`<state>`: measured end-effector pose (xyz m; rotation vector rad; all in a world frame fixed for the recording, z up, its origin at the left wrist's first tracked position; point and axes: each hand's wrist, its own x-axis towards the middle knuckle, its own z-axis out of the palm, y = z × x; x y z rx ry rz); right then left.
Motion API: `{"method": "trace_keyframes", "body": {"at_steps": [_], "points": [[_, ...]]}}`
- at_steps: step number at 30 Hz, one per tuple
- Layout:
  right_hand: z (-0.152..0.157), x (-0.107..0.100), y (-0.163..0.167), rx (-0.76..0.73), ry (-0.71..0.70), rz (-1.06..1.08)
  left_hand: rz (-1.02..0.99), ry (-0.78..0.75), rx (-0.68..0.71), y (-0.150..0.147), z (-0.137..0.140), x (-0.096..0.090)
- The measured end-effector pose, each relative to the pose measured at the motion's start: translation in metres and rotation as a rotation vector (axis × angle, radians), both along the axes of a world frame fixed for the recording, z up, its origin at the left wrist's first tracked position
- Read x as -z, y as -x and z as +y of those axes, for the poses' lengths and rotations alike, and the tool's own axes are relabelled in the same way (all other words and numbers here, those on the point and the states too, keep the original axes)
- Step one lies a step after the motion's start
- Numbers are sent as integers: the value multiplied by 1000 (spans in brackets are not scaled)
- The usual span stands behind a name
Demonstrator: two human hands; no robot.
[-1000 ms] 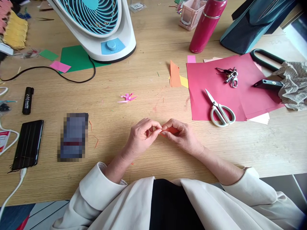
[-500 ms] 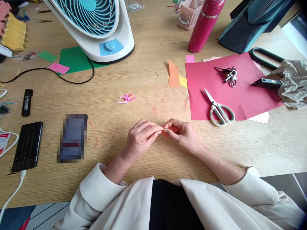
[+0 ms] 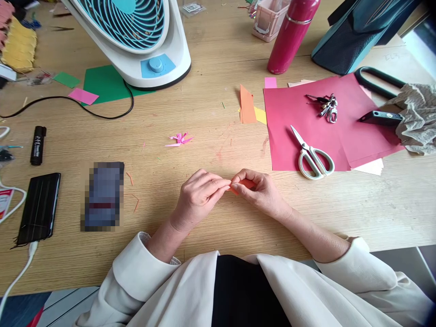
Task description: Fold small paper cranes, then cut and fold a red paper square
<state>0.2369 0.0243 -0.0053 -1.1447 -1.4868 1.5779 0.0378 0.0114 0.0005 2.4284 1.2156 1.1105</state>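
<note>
A small piece of orange paper (image 3: 248, 183) is pinched between my hands, mostly hidden by the fingers. My left hand (image 3: 201, 190) is closed, thumb and fingertips meeting at the paper's left end. My right hand (image 3: 257, 190) is closed too, its thumb and forefinger gripping the same paper, which shows inside the curl of the fingers. The two sets of fingertips touch. Beyond my left hand lies a folded pink paper figure (image 3: 180, 139) with pointed ends. Orange paper scraps (image 3: 131, 178) lie to the left of my hands.
White-handled scissors (image 3: 314, 156) and keys (image 3: 328, 107) lie on red paper (image 3: 286, 131) at the right. A fan (image 3: 170, 50) and a magenta bottle (image 3: 293, 38) stand at the back. Phones (image 3: 39, 208) lie left, near a black marker (image 3: 38, 145). Orange paper (image 3: 247, 105) lies ahead.
Almost nothing differs. Both hands keep their pinch on the orange paper in the same spot, with only a very slight shift of the fingertips.
</note>
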Motion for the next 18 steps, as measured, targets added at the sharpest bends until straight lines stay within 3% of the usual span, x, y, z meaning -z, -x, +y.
{"method": "trace_keyframes", "body": {"at_steps": [12,18], "points": [[-2,1,0,13,-129,-94,18,62,-24,-2,-1,-1],[-4,7,0,4,-256,-126,25,189,-54,-2,-2,1]]}}
